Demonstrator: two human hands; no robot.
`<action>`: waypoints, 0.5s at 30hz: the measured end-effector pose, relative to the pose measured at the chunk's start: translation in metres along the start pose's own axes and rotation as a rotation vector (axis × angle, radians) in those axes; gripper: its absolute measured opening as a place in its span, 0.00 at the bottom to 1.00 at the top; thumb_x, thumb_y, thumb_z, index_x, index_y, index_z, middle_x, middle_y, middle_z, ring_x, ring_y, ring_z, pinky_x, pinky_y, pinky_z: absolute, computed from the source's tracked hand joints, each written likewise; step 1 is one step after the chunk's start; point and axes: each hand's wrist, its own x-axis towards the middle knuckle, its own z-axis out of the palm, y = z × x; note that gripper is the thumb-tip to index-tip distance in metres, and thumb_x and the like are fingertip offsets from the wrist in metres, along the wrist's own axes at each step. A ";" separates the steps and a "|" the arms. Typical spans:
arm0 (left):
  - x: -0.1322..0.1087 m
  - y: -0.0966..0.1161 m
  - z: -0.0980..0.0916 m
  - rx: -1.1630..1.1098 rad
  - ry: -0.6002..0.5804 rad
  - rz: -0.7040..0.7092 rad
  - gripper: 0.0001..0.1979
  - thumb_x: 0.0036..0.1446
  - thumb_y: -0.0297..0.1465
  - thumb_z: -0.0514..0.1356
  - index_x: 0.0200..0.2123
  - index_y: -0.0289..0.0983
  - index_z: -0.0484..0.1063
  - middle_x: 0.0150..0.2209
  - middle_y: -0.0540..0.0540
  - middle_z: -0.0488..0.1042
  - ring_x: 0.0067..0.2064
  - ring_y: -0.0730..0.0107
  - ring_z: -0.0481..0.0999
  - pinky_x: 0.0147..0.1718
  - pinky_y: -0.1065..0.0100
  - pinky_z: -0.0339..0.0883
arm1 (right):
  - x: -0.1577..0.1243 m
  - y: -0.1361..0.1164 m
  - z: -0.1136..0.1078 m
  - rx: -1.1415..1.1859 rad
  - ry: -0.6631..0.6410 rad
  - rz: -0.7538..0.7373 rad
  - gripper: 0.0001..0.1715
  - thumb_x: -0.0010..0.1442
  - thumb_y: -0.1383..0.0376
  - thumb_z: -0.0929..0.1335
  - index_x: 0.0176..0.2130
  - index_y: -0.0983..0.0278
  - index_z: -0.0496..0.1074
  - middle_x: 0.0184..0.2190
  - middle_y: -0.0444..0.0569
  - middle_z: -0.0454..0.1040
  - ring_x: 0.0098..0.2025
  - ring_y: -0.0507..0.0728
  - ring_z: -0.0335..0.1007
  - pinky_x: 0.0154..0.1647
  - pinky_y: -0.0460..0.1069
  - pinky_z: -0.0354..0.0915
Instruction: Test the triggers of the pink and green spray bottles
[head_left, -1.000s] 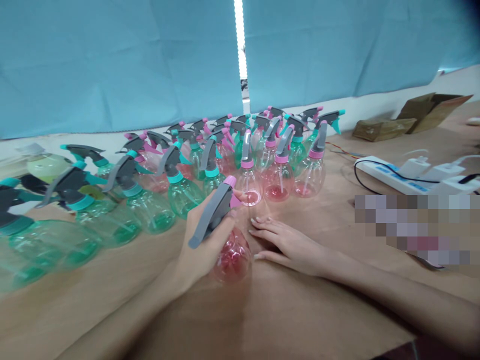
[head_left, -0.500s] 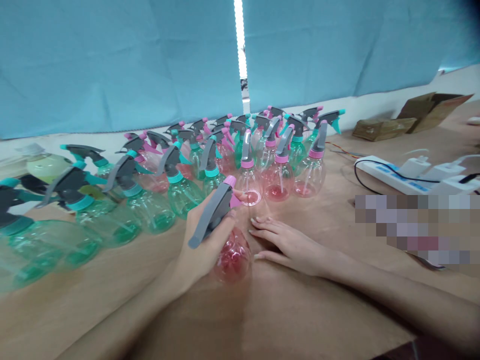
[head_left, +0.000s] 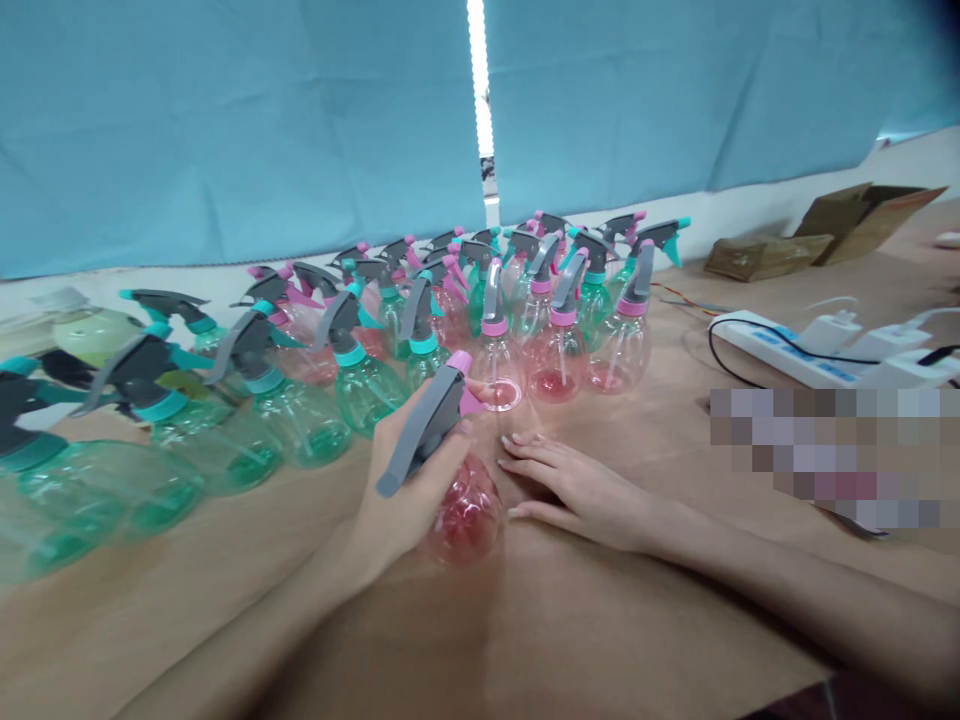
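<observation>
Lighting is even and cool. A bright strip [head_left: 478, 80] glares beyond the left hand [head_left: 405, 500]; bottles [head_left: 112, 490] to its left smear.

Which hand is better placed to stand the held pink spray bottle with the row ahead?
Left, most likely. The left hand grips the pink spray bottle around its neck, just short of the standing bottles. The right hand lies flat and empty on the table beside it.

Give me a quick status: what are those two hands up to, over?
Left hand gripping pink spray bottle, tilted. Right hand flat on table, empty. Other spray bottles crowded close ahead.
</observation>
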 end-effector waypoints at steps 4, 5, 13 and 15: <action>0.000 -0.001 0.000 -0.002 0.010 -0.002 0.14 0.59 0.32 0.57 0.49 0.46 0.71 0.27 0.53 0.68 0.26 0.69 0.66 0.29 0.67 0.64 | 0.000 0.000 0.000 0.020 0.020 -0.001 0.33 0.66 0.49 0.62 0.61 0.67 0.66 0.64 0.60 0.62 0.66 0.66 0.55 0.65 0.64 0.55; 0.000 -0.001 0.000 -0.002 0.010 0.000 0.15 0.59 0.32 0.57 0.49 0.46 0.71 0.27 0.53 0.68 0.26 0.69 0.67 0.30 0.67 0.65 | 0.000 0.000 0.001 0.021 0.021 -0.001 0.33 0.66 0.48 0.62 0.61 0.67 0.66 0.64 0.60 0.61 0.66 0.66 0.55 0.65 0.64 0.55; 0.000 -0.001 -0.001 0.013 0.000 -0.003 0.16 0.60 0.33 0.57 0.51 0.45 0.71 0.26 0.53 0.71 0.26 0.68 0.70 0.29 0.66 0.68 | 0.000 0.000 0.001 -0.007 -0.001 -0.002 0.35 0.66 0.48 0.62 0.61 0.68 0.65 0.63 0.61 0.62 0.66 0.65 0.55 0.66 0.63 0.54; 0.001 -0.001 -0.001 0.010 -0.001 0.003 0.15 0.60 0.33 0.57 0.51 0.45 0.71 0.27 0.52 0.72 0.26 0.68 0.71 0.29 0.66 0.69 | 0.000 0.000 0.001 -0.002 0.006 0.000 0.34 0.66 0.48 0.62 0.61 0.67 0.65 0.63 0.60 0.63 0.66 0.65 0.56 0.66 0.63 0.55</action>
